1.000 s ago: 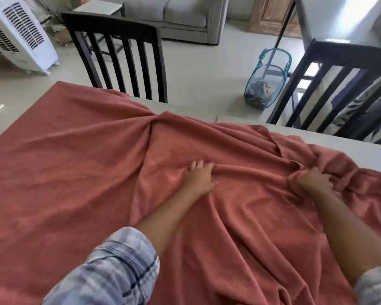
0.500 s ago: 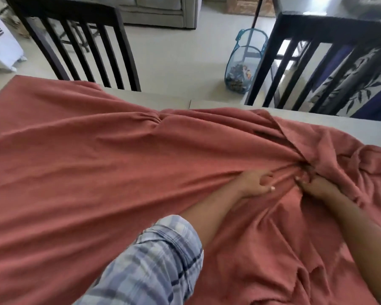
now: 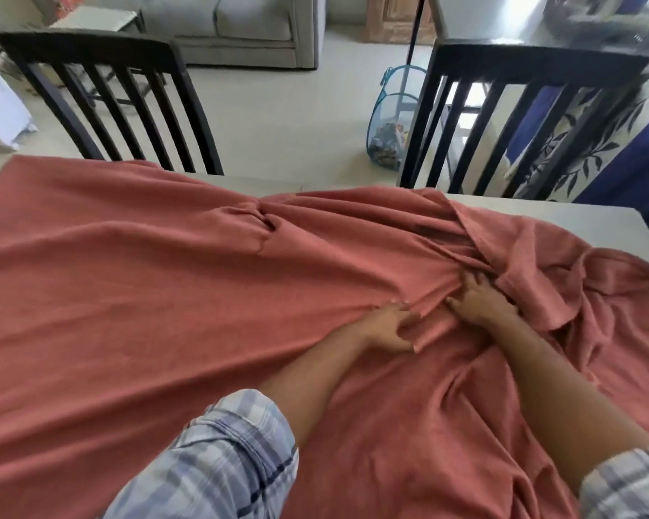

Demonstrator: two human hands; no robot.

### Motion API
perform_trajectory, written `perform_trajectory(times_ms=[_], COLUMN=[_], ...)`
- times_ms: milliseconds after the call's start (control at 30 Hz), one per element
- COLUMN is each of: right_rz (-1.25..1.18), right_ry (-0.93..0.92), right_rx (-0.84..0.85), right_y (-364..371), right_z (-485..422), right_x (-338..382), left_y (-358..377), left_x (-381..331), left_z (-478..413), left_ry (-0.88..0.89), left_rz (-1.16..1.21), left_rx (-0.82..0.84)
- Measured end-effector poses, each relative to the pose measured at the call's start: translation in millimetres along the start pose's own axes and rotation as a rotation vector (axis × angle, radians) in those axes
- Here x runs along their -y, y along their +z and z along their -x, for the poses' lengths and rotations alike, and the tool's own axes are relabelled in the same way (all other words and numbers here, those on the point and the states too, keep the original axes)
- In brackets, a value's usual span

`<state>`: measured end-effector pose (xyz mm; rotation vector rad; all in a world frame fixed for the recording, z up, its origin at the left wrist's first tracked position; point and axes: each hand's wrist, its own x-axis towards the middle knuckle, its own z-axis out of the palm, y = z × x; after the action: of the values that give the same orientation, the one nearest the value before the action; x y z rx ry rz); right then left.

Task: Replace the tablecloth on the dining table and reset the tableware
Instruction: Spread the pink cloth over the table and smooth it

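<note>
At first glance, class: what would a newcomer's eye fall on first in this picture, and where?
The rust-red tablecloth dominates, spread flat on the left and bunched into folds on the right. Near its centre the left hand pinches a fold, with the right hand beside it, fingertips hidden in the bunch. Two dark slatted chairs stand behind it.

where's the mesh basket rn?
Head view, upper centre-right: the basket is on the floor beyond the table, between the left chair and right chair, partly behind the right chair's slats.
</note>
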<state>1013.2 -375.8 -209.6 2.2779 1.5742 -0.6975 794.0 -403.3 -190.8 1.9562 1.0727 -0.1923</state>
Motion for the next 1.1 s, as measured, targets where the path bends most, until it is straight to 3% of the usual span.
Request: perform_trajectory(times_ms=[33,100,233,267,333,400,467,600,733,833,900,967,1033,1100], right_rz=[0.017,0.024,-0.091,-0.111,-0.102,-0.036,0.035,-0.059,-0.182,-0.053,-0.024,0.053,0.028,-0.176], right_ry=[0.041,0.022,-0.272,-0.369,-0.466,-0.403,-0.299,-0.025,0.193,-0.07,-0.286,-0.309,-0.239,-0.209], right_rx=[0.008,-0.058,-0.415,-0.437,-0.299,-0.098,-0.011,-0.03,-0.143,-0.352,-0.272,-0.122,-0.101,-0.144], right_y=[-13,-42,-66,-65,-56,-40,-23,-28,-60,-57,-39,-18,-20,-36], right_z=[-2,3,12,11,6,-6,-21,-51,-74,-51,-35,-43,-62,-73], right_x=[4,31,109,128,156,164,152,102,82,133,163,159,134,113], left_y=[-7,-27,-69,-78,-96,-110,-120,-134,-129,-118,-116,-122,-138,-150], left_x=[-7,-10,20,31,55,80,104,144,156,150,148,153,159,158], left_z=[2,4,9,11,16,22,29,33,21,1,-8,-8,2,15], left_ry=[0.019,0.021,-0.082,-0.116,-0.232,-0.348,-0.451,-0.51,-0.538,-0.566,-0.58,-0.622,-0.706,-0.703], left_rz=[0.199,0.376,0.17,0.104,-0.072,-0.191,-0.18,-0.014,-0.024,-0.02,-0.047,-0.046,0.0,-0.081], left_rx=[-0.002,-0.234,-0.813,-0.896,-0.969,-0.964,-0.967,-0.972,-0.766,-0.579,-0.478,-0.423,-0.505,-0.674])
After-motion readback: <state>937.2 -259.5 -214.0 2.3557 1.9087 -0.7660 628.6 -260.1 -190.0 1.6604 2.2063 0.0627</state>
